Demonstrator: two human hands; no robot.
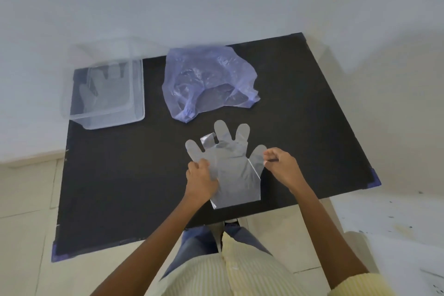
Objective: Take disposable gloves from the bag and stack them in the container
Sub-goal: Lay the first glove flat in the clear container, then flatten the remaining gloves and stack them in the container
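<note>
Clear container [142,94] sat far left on the counter [120,187], a packed glove [108,90] flat inside, purple bag [209,79] beside it. Closer in, my left hand [200,178] gripped one edge of a clear glove [234,170] spread on the counter, right hand [281,163] pinching the opposite edge.

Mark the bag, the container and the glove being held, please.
bag [209,79]: head view, crumpled purple middle.
container [113,120]: head view, clear front wall.
held glove [234,168]: head view, flat palm area.
</note>
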